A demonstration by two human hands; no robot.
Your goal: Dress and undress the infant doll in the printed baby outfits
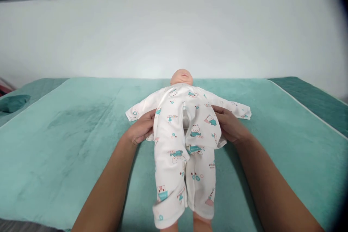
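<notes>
A baby doll point(181, 76) lies on its back, head at the far side and bare lower legs toward me. It wears a white long-sleeved top point(146, 105) and matching trousers point(174, 177), both printed with small animals. The trousers have an open slit at the crotch. My left hand point(143, 127) is at the left side of the waist, fingers curled in at the trousers' edge. At the opposite side, my right hand point(230, 125) grips the trousers likewise. Fingertips of both hands are hidden by cloth. Hem corners of the top poke out below each hand.
Under the doll spreads a light green plush cover point(67, 152) over a bed or table. Darker green cloth point(312, 98) shows beyond its pale edging at right. A white wall point(174, 32) rises behind. Dark green fabric point(15, 103) lies at far left.
</notes>
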